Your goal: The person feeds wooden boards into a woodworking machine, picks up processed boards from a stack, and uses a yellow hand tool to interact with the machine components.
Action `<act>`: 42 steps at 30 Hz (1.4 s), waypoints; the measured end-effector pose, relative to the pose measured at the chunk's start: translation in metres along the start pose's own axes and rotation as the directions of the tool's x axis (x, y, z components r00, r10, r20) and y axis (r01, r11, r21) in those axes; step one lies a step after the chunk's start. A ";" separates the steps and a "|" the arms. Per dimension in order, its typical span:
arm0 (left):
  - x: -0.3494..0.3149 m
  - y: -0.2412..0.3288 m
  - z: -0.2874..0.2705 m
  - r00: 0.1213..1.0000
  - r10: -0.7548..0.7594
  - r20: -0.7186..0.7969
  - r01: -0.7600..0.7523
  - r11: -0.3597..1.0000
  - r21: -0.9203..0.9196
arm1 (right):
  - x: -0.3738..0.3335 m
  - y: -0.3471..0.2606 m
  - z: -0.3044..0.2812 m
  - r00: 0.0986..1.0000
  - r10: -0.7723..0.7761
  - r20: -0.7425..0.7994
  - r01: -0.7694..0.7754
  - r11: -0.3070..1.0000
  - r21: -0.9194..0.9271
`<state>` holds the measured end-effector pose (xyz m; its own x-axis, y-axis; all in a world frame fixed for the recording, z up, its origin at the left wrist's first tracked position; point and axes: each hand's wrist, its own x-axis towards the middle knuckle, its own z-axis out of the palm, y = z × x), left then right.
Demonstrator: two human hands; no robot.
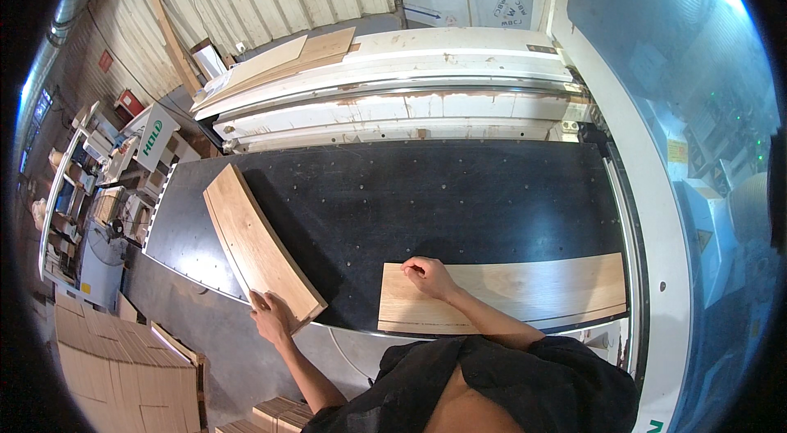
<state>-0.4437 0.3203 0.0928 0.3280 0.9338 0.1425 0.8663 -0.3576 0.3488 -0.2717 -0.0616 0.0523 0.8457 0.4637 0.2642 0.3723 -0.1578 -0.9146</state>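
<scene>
My left hand (270, 317) grips the near end of a light wooden board (261, 244). That board is tilted at an angle over the left part of a black machine bed (443, 187), casting a shadow to its right. A second wooden board (525, 285) lies flat along the near right edge of the bed. Over its far left corner is my right hand (429, 276), its fingers curled in and nothing visible in them. Whether that hand touches the board I cannot tell.
A white machine beam (393, 109) runs along the bed's far side, with flat panels (303, 56) on it. To the right stands a white frame with a blue translucent guard (705, 105). Stacked boards (123, 367) stand at lower left, beside the grey floor (176, 289).
</scene>
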 end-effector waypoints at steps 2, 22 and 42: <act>0.000 0.000 -0.001 1.000 0.001 0.002 -0.001 1.000 0.001 | 0.000 -0.001 -0.001 1.000 -0.001 0.004 0.001 1.000 0.001; 0.000 -0.002 0.001 1.000 0.026 -0.016 -0.026 1.000 -0.003 | 0.000 0.004 -0.001 0.999 -0.013 0.034 0.013 1.000 -0.001; -0.003 0.004 -0.005 1.000 0.013 -0.016 -0.013 1.000 0.018 | -0.001 0.005 -0.001 0.999 0.014 0.051 -0.014 1.000 0.000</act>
<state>-0.4433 0.3157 0.0980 0.3336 0.9288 0.1615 0.8688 -0.3694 0.3299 -0.2701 -0.0636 0.0473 0.8302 0.5056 0.2349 0.3599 -0.1643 -0.9184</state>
